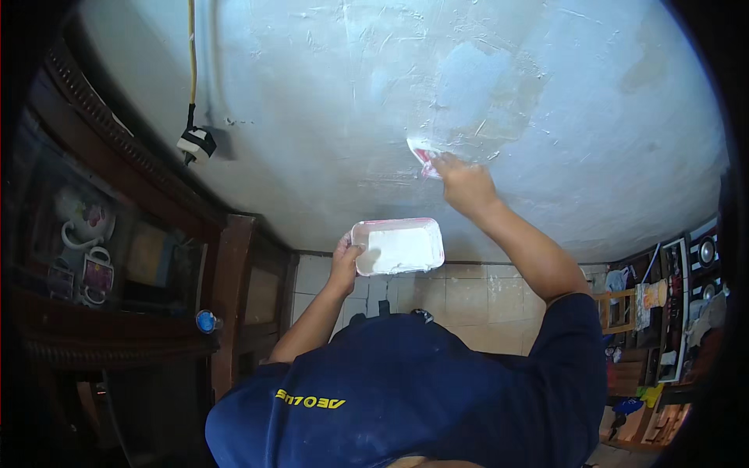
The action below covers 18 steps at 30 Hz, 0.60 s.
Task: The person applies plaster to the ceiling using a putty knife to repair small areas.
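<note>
My left hand (343,264) grips the left end of a shallow rectangular plastic tub (360,234), fingers curled round its side. White putty (396,248) lies inside the tub and smears its rim. Up and to the right, my right hand (470,187) is closed on a putty scraper (423,156), red and white and coated with putty. Its white edge is against the wall (312,140), as far as I can see. The wall there carries pale patches, ridges and streaks of putty.
A power socket (195,144) wrapped in black tape hangs on a yellow cord at the upper left. A dark wooden cabinet (228,296) with glass-fronted shelves lines the left. Cluttered shelves with speakers (706,251) and a wooden chair (618,312) stand right. Tiled floor (468,300) lies below.
</note>
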Each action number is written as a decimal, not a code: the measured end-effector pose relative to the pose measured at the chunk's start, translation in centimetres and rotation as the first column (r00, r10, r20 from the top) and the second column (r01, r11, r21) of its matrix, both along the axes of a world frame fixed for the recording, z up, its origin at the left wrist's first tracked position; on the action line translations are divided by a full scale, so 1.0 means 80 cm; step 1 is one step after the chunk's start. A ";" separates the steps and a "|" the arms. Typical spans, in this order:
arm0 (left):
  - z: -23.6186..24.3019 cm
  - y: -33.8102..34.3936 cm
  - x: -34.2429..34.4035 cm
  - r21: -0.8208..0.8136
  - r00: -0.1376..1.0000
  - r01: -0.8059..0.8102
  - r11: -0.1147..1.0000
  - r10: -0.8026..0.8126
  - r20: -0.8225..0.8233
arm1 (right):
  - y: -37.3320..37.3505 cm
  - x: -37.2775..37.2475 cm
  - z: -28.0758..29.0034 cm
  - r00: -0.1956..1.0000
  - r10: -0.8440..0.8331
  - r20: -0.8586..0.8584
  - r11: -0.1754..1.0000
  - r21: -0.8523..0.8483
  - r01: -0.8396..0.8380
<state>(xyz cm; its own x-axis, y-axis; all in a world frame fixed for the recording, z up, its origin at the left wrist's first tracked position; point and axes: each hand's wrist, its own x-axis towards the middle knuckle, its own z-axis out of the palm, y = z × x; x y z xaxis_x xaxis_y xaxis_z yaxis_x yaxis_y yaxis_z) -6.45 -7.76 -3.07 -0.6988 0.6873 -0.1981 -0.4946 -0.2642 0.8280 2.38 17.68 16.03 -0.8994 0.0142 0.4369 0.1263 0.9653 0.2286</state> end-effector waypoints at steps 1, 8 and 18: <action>0.006 -0.002 0.000 -0.007 1.000 0.003 1.000 -0.003 0.005 | 0.008 0.000 0.006 1.000 0.014 -0.021 0.988 -0.156 -0.017; 0.038 0.002 -0.002 0.040 0.993 -0.044 0.998 0.048 -0.105 | 0.003 0.039 0.018 0.985 0.156 -0.074 0.045 -0.996 -0.082; 0.030 0.015 -0.001 0.064 0.988 -0.060 0.996 0.068 -0.136 | -0.108 0.071 -0.040 0.981 0.186 -0.060 0.672 -0.720 -0.172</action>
<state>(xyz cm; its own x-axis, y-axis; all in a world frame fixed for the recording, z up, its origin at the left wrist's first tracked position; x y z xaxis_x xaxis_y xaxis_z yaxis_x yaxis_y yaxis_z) -6.51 -6.52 -0.68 -0.7598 0.6477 -0.0569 -0.3569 -0.3423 0.8692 8.06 9.01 12.86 -0.9252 0.1557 0.3460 -0.0630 0.8362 -0.5448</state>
